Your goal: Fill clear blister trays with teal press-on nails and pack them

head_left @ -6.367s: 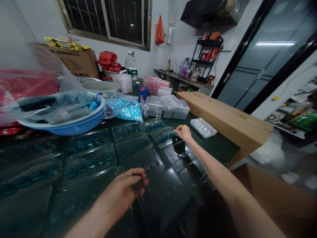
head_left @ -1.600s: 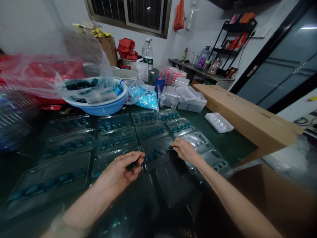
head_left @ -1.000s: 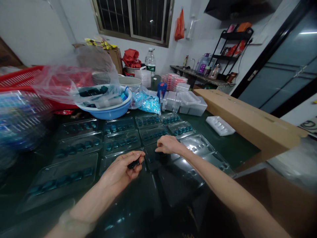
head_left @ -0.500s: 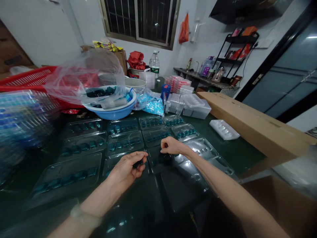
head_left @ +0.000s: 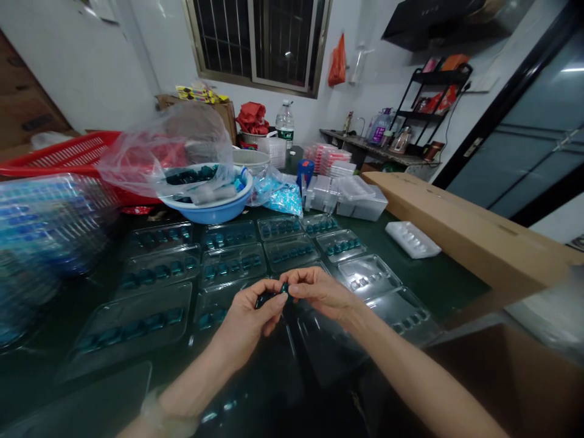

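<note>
My left hand [head_left: 250,313] is curled round dark teal, glossy small pieces, mostly hidden by its fingers. At its fingertips shows one teal piece [head_left: 285,288], and my right hand [head_left: 323,293] has its thumb and finger pinched on that piece. Both hands meet above see-through plastic trays laid out in rows on a dark green table [head_left: 449,274]. Rows of teal pieces sit in the moulded hollows of many trays, such as the large tray [head_left: 130,309] at left and the tray [head_left: 337,236] beyond my right hand. A tray [head_left: 387,272] farther right shows bare hollows.
A blue basin [head_left: 214,213] with teal pieces and a plastic bag stands at the back, beside a red basket [head_left: 68,152]. Stacked plastic trays [head_left: 50,225] fill the left side. Along the right edge runs a long cardboard box [head_left: 460,225]. A white tray stack [head_left: 413,239] lies near it.
My right hand has come back from over a tray to my left hand, and its fingertips now meet the left ones at a teal piece. My left hand has shifted slightly right.
</note>
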`<state>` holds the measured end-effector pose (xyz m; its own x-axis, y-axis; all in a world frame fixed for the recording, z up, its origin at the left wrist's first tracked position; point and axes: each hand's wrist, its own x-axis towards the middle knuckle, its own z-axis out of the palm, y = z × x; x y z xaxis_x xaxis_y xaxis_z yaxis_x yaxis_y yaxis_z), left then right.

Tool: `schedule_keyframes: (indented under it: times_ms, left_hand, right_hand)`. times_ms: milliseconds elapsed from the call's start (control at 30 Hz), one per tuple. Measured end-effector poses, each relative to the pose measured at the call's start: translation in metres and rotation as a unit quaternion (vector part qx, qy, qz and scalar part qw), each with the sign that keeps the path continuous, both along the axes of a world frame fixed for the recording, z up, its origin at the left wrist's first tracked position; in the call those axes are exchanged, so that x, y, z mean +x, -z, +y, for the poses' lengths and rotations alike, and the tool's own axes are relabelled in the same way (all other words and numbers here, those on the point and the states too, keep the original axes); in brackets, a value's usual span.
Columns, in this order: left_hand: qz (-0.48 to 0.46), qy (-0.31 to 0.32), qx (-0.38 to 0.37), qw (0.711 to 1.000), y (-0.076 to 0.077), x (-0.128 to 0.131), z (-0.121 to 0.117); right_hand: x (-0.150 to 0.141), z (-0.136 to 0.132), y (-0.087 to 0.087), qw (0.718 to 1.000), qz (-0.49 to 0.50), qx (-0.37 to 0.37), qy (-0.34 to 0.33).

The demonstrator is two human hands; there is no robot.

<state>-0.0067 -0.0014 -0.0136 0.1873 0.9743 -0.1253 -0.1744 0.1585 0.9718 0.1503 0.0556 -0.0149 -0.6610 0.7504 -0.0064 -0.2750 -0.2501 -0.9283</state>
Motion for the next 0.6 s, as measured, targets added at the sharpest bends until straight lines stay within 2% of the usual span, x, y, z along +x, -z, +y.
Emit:
schedule_keyframes:
  times_ms: [133,300,467,533,600]
  left_hand:
    - [-0.020,0.018,-0.014,1.000,-0.001,0.002,-0.002]
    - [-0.085,0.026,-0.072,0.993,-0.001,0.005,-0.003]
    - [-0.264,0.066,-0.172,0.947,0.000,0.007,-0.002]
    - [-0.292,0.059,-0.197,0.934,0.001,0.008,-0.001]
    - [-0.291,0.057,-0.189,0.936,0.002,0.010,-0.001]
  right_hand:
    - [-0.004,-0.009,0.007,0.998,0.049,-0.035,0.007]
    - [-0.002,-0.014,0.012,0.997,0.064,-0.035,0.027]
    - [-0.002,-0.020,0.010,0.994,0.094,-0.064,0.004]
    - [-0.002,-0.022,0.011,0.993,0.094,-0.073,0.012]
    - [-0.003,-0.022,0.013,0.993,0.098,-0.072,0.012]
